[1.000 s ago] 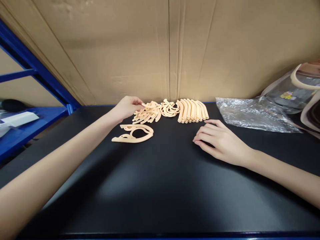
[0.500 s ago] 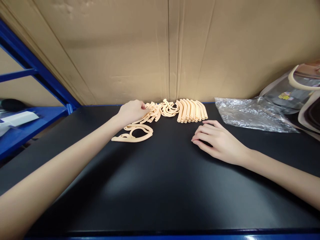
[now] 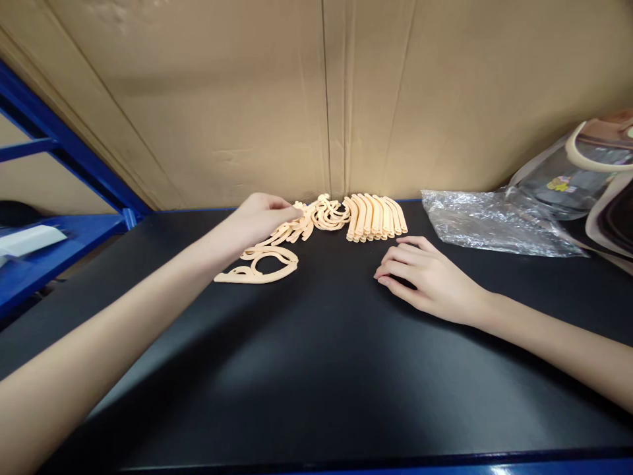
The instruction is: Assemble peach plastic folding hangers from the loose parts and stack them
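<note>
My left hand (image 3: pixel 257 218) reaches to the back of the black table (image 3: pixel 306 369) and pinches a peach plastic piece in the loose pile (image 3: pixel 297 227). In front of that pile lies a curved peach hanger piece (image 3: pixel 260 267) flat on the table. To the right of the pile is a neat row of curved peach bars (image 3: pixel 376 216), with a few hook parts (image 3: pixel 329 212) between them. My right hand (image 3: pixel 428 280) rests palm down on the table, fingers loosely curled, holding nothing.
A cardboard wall (image 3: pixel 321 99) closes the back. A crumpled clear plastic bag (image 3: pixel 489 224) and a clear pouch with beige trim (image 3: pixel 588 171) lie at the right. Blue shelving (image 3: pixel 54 244) stands at the left.
My left hand has shifted slightly right and down onto the loose pile, fingers closing on a piece. My right hand has stayed in place. The view has tilted a little.
</note>
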`<state>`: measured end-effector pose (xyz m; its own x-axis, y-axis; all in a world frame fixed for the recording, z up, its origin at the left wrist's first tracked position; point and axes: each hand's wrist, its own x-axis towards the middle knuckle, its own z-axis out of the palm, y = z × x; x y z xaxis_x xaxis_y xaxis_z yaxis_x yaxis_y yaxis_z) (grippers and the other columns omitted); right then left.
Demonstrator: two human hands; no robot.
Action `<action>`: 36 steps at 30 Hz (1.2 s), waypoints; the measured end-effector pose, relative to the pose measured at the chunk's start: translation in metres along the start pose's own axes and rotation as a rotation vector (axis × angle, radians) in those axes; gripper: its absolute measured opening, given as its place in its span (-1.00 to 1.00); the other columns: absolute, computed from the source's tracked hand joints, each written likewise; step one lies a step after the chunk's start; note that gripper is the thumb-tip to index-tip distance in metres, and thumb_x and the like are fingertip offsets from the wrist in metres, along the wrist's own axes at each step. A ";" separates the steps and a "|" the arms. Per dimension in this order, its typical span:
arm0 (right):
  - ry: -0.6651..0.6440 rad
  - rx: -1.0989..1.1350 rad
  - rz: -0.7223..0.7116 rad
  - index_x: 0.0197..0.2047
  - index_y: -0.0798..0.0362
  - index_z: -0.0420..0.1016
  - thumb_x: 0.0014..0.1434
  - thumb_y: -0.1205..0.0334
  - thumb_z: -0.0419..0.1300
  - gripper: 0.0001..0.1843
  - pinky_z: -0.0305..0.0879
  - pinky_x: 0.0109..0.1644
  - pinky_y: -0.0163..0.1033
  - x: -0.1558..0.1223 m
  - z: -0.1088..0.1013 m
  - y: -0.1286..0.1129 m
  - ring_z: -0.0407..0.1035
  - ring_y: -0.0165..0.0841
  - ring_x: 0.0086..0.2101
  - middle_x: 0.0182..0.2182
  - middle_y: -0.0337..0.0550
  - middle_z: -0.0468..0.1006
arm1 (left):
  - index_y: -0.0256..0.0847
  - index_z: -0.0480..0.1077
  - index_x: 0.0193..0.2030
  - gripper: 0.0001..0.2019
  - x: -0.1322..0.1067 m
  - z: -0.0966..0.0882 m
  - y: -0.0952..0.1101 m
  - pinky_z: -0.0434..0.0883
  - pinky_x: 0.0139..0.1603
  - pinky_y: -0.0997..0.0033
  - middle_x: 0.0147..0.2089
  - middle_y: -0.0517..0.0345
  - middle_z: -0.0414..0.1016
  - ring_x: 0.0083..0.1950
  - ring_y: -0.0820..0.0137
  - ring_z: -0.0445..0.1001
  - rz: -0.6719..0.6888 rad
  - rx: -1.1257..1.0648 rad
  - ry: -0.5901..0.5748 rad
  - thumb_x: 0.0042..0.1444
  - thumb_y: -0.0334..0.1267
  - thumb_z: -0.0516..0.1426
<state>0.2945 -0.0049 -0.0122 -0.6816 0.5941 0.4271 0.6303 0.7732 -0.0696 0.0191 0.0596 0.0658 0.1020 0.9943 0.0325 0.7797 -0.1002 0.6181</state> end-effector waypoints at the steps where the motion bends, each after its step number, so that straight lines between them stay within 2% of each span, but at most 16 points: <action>1: 0.004 -0.008 0.011 -0.23 0.06 0.48 0.34 0.26 0.00 -0.76 0.04 0.19 -0.09 0.000 0.000 0.000 0.36 -0.39 -0.27 -0.31 -0.21 0.50 | -0.20 0.48 -0.39 -0.78 -0.011 0.005 0.003 0.12 -0.48 0.45 -0.48 0.21 0.40 -0.49 0.46 0.27 0.047 -0.020 -0.036 -0.01 -0.09 0.15; 4: 0.036 -0.047 0.084 -0.29 0.05 0.46 0.32 0.26 0.02 -0.78 0.00 0.21 -0.06 0.000 -0.001 -0.001 0.36 -0.37 -0.27 -0.35 -0.23 0.51 | -0.18 0.46 -0.38 -0.78 -0.042 0.024 0.007 0.20 -0.42 0.45 -0.43 0.23 0.46 -0.43 0.43 0.34 0.148 0.000 -0.124 0.04 -0.07 0.14; 7: 0.047 -0.046 0.163 -0.31 0.04 0.44 0.32 0.25 0.02 -0.79 0.01 0.19 -0.05 0.001 -0.001 0.001 0.37 -0.35 -0.28 -0.39 -0.23 0.52 | -0.13 0.44 -0.33 -0.80 -0.061 0.038 0.002 0.26 -0.37 0.40 -0.38 0.22 0.48 -0.37 0.37 0.38 0.214 0.104 -0.156 0.11 -0.07 0.10; 10: 0.032 -0.013 0.188 -0.29 0.03 0.44 0.31 0.26 0.03 -0.81 0.02 0.19 -0.04 0.000 0.000 0.003 0.37 -0.37 -0.28 -0.37 -0.25 0.52 | -0.12 0.42 -0.32 -0.84 -0.065 0.045 -0.007 0.32 -0.21 0.32 -0.26 0.17 0.51 -0.20 0.29 0.41 0.334 0.225 -0.133 0.15 -0.12 0.08; 12: 0.026 -0.002 0.189 -0.28 0.03 0.44 0.31 0.26 0.04 -0.82 0.01 0.19 -0.04 0.000 0.000 0.004 0.38 -0.37 -0.27 -0.36 -0.25 0.52 | -0.12 0.41 -0.32 -0.86 -0.064 0.047 -0.012 0.31 -0.15 0.29 -0.25 0.16 0.51 -0.17 0.27 0.39 0.378 0.284 -0.106 0.17 -0.16 0.08; 16: 0.020 0.006 0.189 -0.28 0.03 0.44 0.32 0.25 0.03 -0.80 -0.02 0.21 -0.04 0.000 0.000 0.004 0.38 -0.36 -0.26 -0.36 -0.24 0.52 | -0.12 0.42 -0.31 -0.88 -0.062 0.047 -0.014 0.30 -0.14 0.28 -0.26 0.18 0.49 -0.16 0.28 0.37 0.394 0.336 -0.108 0.17 -0.17 0.11; 18: 0.019 0.009 0.188 -0.28 0.03 0.44 0.32 0.25 0.02 -0.80 -0.02 0.21 -0.05 0.000 0.000 0.003 0.38 -0.36 -0.26 -0.35 -0.24 0.52 | -0.11 0.43 -0.29 -0.84 -0.061 0.045 -0.011 0.30 -0.16 0.28 -0.23 0.17 0.49 -0.14 0.27 0.37 0.388 0.342 -0.124 0.16 -0.11 0.13; 22: 0.024 0.015 0.181 -0.28 0.04 0.45 0.31 0.27 0.03 -0.81 -0.01 0.20 -0.05 0.001 0.001 0.003 0.38 -0.37 -0.27 -0.36 -0.25 0.52 | -0.11 0.43 -0.28 -0.73 -0.048 0.039 -0.002 0.30 -0.20 0.31 -0.18 0.17 0.51 -0.13 0.25 0.41 0.332 0.354 -0.079 0.13 0.04 0.14; 27: 0.032 0.023 0.181 -0.29 0.03 0.45 0.31 0.27 0.03 -0.80 0.01 0.21 -0.03 0.001 0.001 0.003 0.39 -0.37 -0.27 -0.35 -0.24 0.53 | -0.19 0.42 -0.21 -0.77 -0.009 0.028 0.007 0.31 -0.15 0.29 -0.10 0.00 0.49 0.02 0.13 0.38 0.259 0.655 0.155 0.18 -0.10 0.06; 30: 0.026 0.021 0.186 -0.29 0.03 0.46 0.31 0.26 0.03 -0.79 0.01 0.21 -0.03 0.001 0.000 0.003 0.40 -0.37 -0.27 -0.35 -0.24 0.54 | -0.23 0.44 -0.30 -0.78 0.013 0.026 0.010 0.32 -0.18 0.28 -0.17 -0.06 0.51 0.01 0.07 0.38 0.196 0.709 0.130 0.12 -0.13 0.07; 33: 0.022 0.010 0.185 -0.28 0.03 0.47 0.32 0.26 0.02 -0.78 0.02 0.21 -0.03 0.001 0.000 0.003 0.41 -0.38 -0.27 -0.35 -0.24 0.54 | -0.21 0.42 -0.54 -0.80 0.025 0.027 0.012 0.29 -0.30 0.31 -0.44 -0.03 0.48 -0.17 0.09 0.45 0.138 0.687 0.058 0.00 -0.18 0.10; 36: 0.024 0.006 0.180 -0.28 0.03 0.47 0.32 0.26 0.02 -0.78 0.03 0.21 -0.02 0.001 0.000 0.003 0.41 -0.37 -0.28 -0.34 -0.24 0.54 | -0.21 0.39 -0.63 -0.82 0.030 0.028 0.013 0.27 -0.35 0.32 -0.57 0.03 0.42 -0.34 0.17 0.47 0.079 0.653 0.034 -0.08 -0.26 0.09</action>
<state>0.2956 -0.0024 -0.0118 -0.5486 0.7178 0.4287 0.7392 0.6560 -0.1525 0.0499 0.0875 0.0525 0.1633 0.9825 0.0898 0.9863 -0.1647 0.0092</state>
